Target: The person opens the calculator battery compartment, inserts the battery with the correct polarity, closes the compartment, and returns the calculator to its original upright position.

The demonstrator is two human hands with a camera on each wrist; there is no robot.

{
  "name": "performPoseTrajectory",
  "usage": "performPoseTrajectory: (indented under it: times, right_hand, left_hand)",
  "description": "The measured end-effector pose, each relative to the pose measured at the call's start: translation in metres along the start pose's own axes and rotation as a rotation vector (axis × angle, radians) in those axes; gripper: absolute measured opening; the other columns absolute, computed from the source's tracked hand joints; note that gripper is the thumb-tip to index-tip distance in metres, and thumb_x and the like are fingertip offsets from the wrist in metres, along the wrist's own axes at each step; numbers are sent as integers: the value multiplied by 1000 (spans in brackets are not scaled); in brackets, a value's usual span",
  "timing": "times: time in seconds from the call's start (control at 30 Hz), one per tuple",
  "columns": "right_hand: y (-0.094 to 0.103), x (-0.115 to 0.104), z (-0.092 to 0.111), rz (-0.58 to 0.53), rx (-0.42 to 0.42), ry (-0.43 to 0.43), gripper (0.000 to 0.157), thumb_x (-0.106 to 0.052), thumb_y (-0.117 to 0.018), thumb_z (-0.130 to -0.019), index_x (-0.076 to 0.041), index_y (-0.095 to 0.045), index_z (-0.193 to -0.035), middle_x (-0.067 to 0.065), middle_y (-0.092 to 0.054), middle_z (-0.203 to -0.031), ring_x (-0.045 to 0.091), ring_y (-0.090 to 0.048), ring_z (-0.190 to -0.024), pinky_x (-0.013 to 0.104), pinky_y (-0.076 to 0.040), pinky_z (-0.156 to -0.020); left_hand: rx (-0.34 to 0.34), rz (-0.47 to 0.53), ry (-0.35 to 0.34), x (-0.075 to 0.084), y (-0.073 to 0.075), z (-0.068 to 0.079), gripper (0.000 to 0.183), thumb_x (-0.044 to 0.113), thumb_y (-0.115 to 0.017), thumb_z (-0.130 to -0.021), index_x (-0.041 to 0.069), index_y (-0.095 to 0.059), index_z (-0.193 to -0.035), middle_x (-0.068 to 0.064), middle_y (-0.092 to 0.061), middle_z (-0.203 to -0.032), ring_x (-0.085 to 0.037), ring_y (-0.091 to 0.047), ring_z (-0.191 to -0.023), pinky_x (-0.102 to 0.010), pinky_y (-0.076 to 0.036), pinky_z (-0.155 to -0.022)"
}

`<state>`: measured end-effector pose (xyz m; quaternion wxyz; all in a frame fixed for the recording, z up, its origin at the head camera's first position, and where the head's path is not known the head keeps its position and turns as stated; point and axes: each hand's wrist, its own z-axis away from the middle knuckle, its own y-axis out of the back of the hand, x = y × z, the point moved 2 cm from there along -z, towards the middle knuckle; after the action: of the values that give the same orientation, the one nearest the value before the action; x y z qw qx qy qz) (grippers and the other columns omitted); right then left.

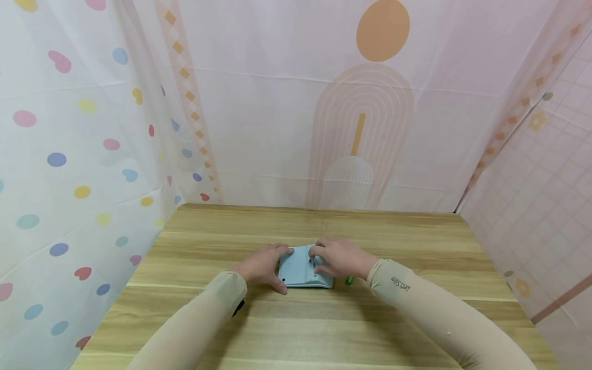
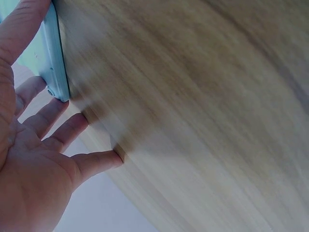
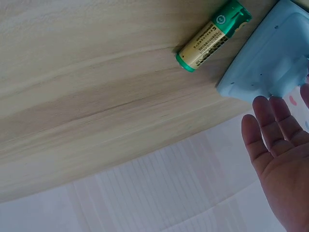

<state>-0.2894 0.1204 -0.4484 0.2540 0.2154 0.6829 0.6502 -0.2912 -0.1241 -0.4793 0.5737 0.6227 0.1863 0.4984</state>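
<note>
A light blue flat device (image 1: 294, 267), which looks like a calculator lying face down, rests on the wooden table. My left hand (image 1: 264, 264) holds its left end, thumb at the near edge and fingers at the far edge. In the left wrist view, some fingers (image 2: 77, 125) are spread beyond the device's corner. My right hand (image 1: 344, 257) is over the right part, its index finger and thumb apart and touching the back near a small dark spot. The right wrist view hides the thumb. A green and gold battery (image 3: 212, 37) lies beside the device, under the right wrist.
The wooden table (image 1: 222, 226) reaches back to a patterned curtain (image 1: 259, 128). A dotted curtain (image 1: 60, 205) hangs on the left, and another curtain (image 1: 550, 205) on the right.
</note>
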Motion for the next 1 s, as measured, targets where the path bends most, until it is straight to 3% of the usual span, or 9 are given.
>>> performPoseTrajectory:
  times: [0.5, 1.0]
  right_hand:
    - [1, 0, 2, 6, 59, 43, 32, -36, -76, -101, -22, -71, -129, 8, -73, -128, 25, -72, -117, 44, -59, -103]
    - [3, 0, 2, -4, 15, 18, 32, -34, -75, -102, -22, -71, -132, 7, -72, -135, 26, -68, -128, 45, -55, -111]
  left_hand:
    - [0, -5, -15, -1, 1, 2, 107, 41, -102, -70, 7, -50, -158, -15, -50, -164, -41, -47, -150, -55, -41, -124]
    - [-1, 7, 0, -2, -1, 1, 107, 42, -102, -70, 10, -51, -158, -13, -49, -166, -39, -46, -152, -56, -39, -126]
